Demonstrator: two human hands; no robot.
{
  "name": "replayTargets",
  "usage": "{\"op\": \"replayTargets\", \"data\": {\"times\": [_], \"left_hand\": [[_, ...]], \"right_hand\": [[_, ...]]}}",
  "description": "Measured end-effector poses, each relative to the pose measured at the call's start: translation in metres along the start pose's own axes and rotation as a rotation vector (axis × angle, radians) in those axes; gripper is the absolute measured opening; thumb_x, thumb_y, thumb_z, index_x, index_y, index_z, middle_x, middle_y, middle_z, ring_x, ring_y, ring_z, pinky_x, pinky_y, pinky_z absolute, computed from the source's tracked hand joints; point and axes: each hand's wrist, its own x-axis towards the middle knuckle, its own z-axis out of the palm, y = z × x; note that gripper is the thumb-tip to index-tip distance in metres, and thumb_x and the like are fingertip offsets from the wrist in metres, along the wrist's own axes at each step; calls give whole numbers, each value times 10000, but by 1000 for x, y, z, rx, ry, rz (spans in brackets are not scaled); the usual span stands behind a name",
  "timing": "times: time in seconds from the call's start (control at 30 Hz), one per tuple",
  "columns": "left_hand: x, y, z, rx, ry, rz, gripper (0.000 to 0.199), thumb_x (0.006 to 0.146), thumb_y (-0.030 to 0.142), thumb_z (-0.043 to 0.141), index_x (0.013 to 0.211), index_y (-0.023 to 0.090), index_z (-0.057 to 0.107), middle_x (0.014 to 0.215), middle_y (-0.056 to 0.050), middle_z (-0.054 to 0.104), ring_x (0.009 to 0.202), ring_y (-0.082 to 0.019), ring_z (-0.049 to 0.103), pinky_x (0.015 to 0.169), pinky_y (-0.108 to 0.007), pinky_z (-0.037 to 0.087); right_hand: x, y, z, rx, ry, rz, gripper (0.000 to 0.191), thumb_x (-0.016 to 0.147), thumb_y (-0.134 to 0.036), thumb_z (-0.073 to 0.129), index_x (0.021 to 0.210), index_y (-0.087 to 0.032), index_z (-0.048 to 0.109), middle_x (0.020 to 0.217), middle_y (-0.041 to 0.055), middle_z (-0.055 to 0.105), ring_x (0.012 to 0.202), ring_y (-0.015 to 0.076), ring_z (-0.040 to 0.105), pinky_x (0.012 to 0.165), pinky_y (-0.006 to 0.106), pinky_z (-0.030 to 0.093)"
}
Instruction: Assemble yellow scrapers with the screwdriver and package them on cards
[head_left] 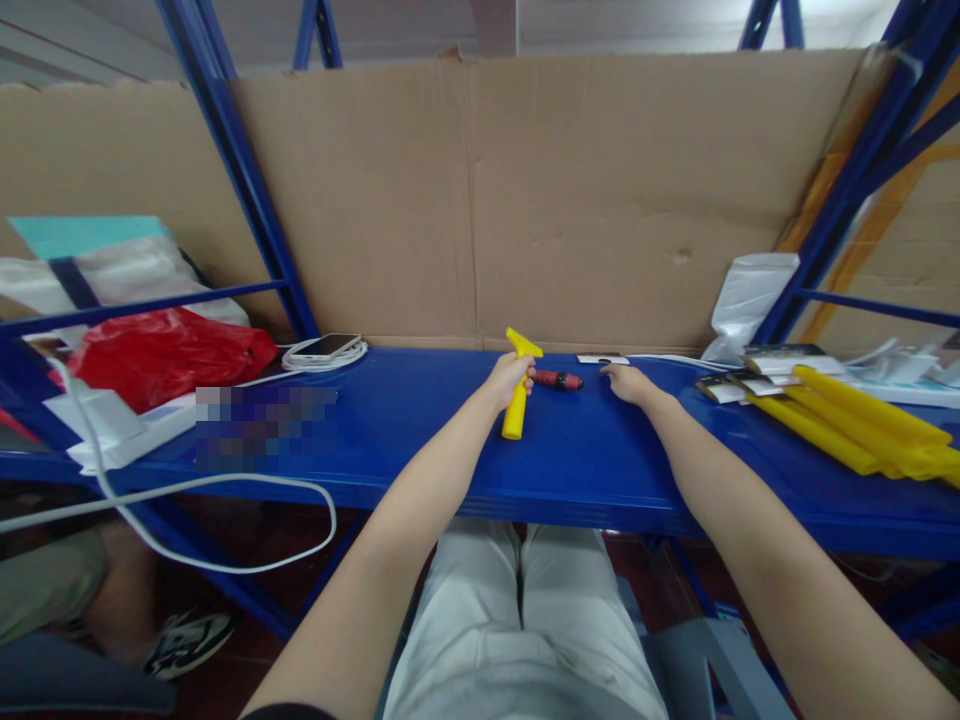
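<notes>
My left hand is wrapped round the handle of a yellow scraper. Its T-shaped head points up and away from me, and the round handle end hangs toward the table's front. Just right of that hand, a red and black screwdriver-like tool lies on the blue table. My right hand rests low over the table farther right, fingers drawn together in a pinch. Whatever its fingertips hold is too small to make out. Right behind them lies a flat white and black card.
Several yellow tubes lie at the right beside stacked cards and a white plastic bag. At the left are a phone on a coiled cable, a red bag and a power strip. Cardboard closes the back.
</notes>
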Motion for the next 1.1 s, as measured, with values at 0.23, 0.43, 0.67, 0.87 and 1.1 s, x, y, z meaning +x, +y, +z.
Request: {"op": "replayTargets", "data": {"times": [0.23, 0.43, 0.67, 0.87, 1.1], "left_hand": [[-1, 0, 1, 8, 8, 1, 174, 799, 42, 433, 721, 194, 398, 447, 102, 370, 298, -37, 324, 378, -177, 255], [-1, 0, 0, 7, -4, 5, 179, 803, 42, 426, 717, 195, 391, 443, 100, 377, 298, -37, 328, 371, -174, 254], [-1, 0, 1, 0, 6, -10, 171, 814, 55, 446, 722, 192, 400, 453, 102, 381, 302, -28, 324, 382, -161, 257], [-1, 0, 0, 5, -7, -6, 168, 822, 55, 439, 730, 192, 409, 458, 95, 392, 310, -37, 332, 385, -173, 256], [-1, -3, 0, 65, -46, 21, 103, 822, 100, 486, 885, 181, 493, 498, 87, 426, 333, -53, 370, 398, -184, 297]], "right_hand": [[5, 1, 4, 28, 39, -96, 455, 831, -123, 417, 1231, -191, 623, 1228, 96, 640, 1156, 200, 577, 989, 303, 420], [-5, -10, -5, -66, -6, -46, 492, 825, -89, 399, 1259, -196, 606, 1306, 109, 585, 1224, 244, 530, 1014, 372, 410], [-10, -16, -9, -76, 25, -47, 363, 833, -152, 458, 1117, -196, 680, 1191, 85, 659, 1146, 213, 585, 985, 315, 433], [-9, -18, -10, 4, 53, -17, 224, 787, -160, 526, 905, -171, 716, 1045, 96, 706, 1008, 219, 646, 878, 288, 481], [-7, -21, -11, 8, 14, -5, 181, 767, -162, 555, 815, -167, 729, 998, 108, 705, 1038, 235, 624, 902, 308, 470]]}}
